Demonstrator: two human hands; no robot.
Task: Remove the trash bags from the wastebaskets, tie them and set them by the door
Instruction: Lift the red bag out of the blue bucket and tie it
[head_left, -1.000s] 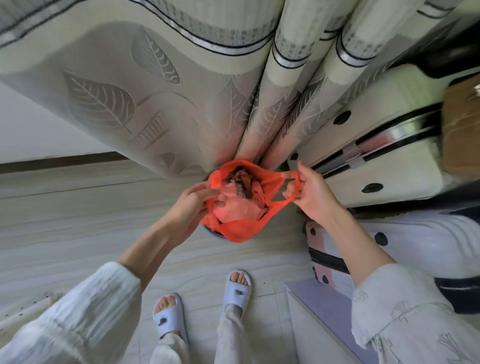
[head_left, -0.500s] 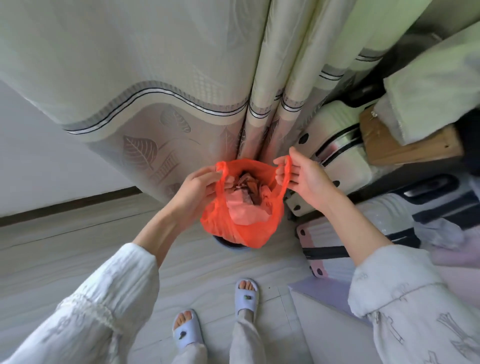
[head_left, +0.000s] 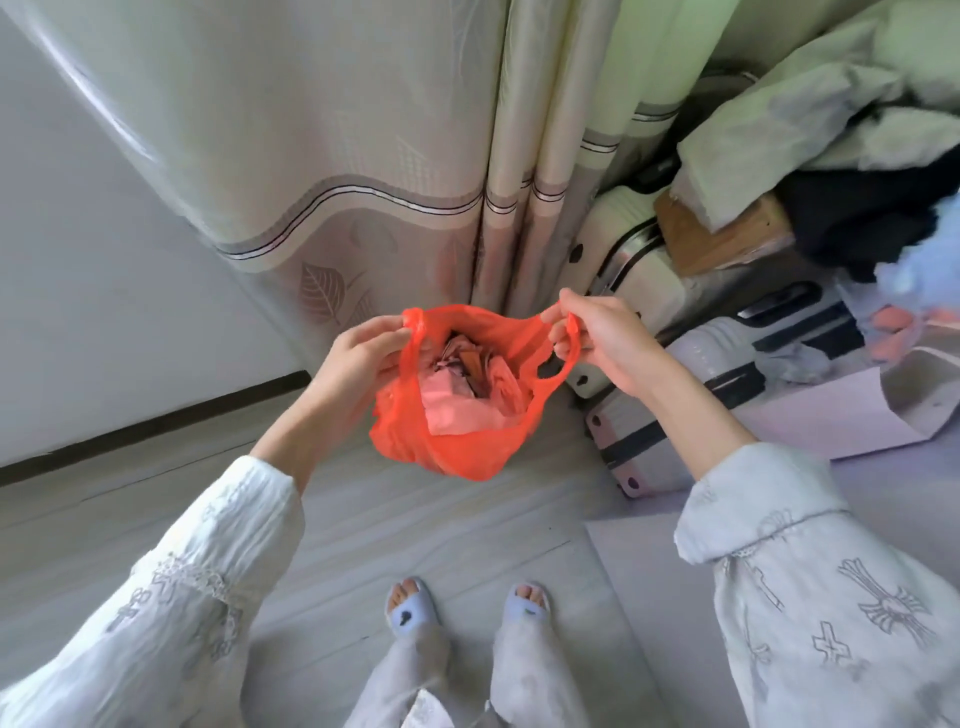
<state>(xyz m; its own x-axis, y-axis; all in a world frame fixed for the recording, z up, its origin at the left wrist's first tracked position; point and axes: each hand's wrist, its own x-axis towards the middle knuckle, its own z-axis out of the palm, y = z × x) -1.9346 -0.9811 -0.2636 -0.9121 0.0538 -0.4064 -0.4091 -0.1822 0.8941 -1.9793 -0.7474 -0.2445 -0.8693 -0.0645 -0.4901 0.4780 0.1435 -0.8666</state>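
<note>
Below the hands, two slippered feet (head_left: 467, 605) stood on the pale floor (head_left: 363, 525). The left hand (head_left: 353, 364) pinched one handle of the orange trash bag (head_left: 447, 447) and the right hand (head_left: 605, 340) gripped the other, the bag hanging open between them with what looked like crumpled paper inside. Beyond the right hand lay suitcases (head_left: 675, 364); a curtain (head_left: 363, 171) hung behind both.

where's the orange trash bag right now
Head view, centre: the orange trash bag hangs open above the floor, held between the left hand and right hand, before the curtain.
</note>
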